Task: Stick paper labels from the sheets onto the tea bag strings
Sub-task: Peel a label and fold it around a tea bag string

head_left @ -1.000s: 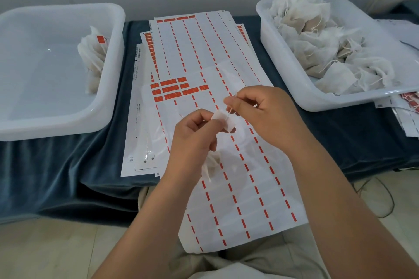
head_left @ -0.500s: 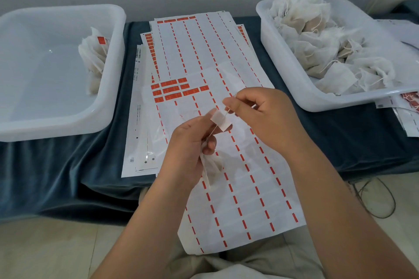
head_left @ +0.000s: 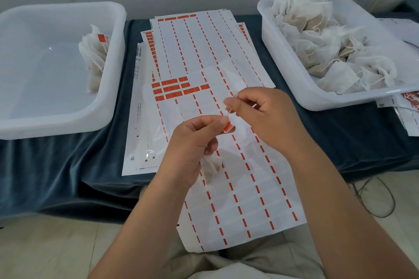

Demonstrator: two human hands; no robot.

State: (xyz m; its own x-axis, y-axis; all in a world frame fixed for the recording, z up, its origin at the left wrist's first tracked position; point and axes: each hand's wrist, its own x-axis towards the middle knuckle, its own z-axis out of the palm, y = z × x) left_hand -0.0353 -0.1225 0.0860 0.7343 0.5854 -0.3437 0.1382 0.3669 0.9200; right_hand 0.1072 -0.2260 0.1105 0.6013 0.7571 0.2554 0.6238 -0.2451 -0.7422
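My left hand [head_left: 192,142] pinches a small red-and-white paper label [head_left: 227,128] between thumb and forefinger, and a white tea bag [head_left: 210,167] hangs under its lower fingers. My right hand [head_left: 260,115] pinches the tea bag's thin string [head_left: 229,111] just above the label. Both hands hover over the top label sheet [head_left: 238,188], which is mostly peeled, with a small block of red labels [head_left: 174,88] left on it.
A white tub [head_left: 108,88] at the left holds a few labelled tea bags [head_left: 94,56]. A white tub [head_left: 292,70] at the right is piled with unlabelled tea bags [head_left: 328,41]. More label sheets [head_left: 192,41] lie stacked on the blue cloth-covered table [head_left: 68,165]. Loose sheets [head_left: 408,106] lie at the far right.
The label in my left hand has turned, so its red edge now shows near the string. My right hand's pinch on the string has stayed in nearly the same place.
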